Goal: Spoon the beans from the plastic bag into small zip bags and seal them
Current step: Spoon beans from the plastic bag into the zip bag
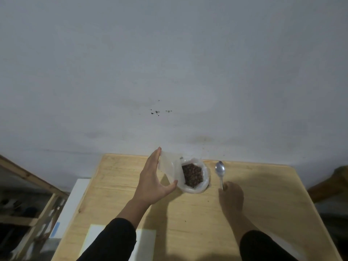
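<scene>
A clear plastic bag (204,182) stands open at the back of the wooden table (263,204), with dark brown beans (192,174) showing inside. Just left of it, my left hand (153,182) holds a small translucent zip bag (169,165) between fingertips and thumb. To the right of the bean bag, my right hand (230,194) grips the handle of a metal spoon (220,170), whose bowl points away from me toward the wall.
A grey wall rises right behind the table. White sheets (145,242) lie at the table's near edge under my left arm. A wooden shelf frame (32,185) stands at the left. Something brown (337,181) sits at the right edge.
</scene>
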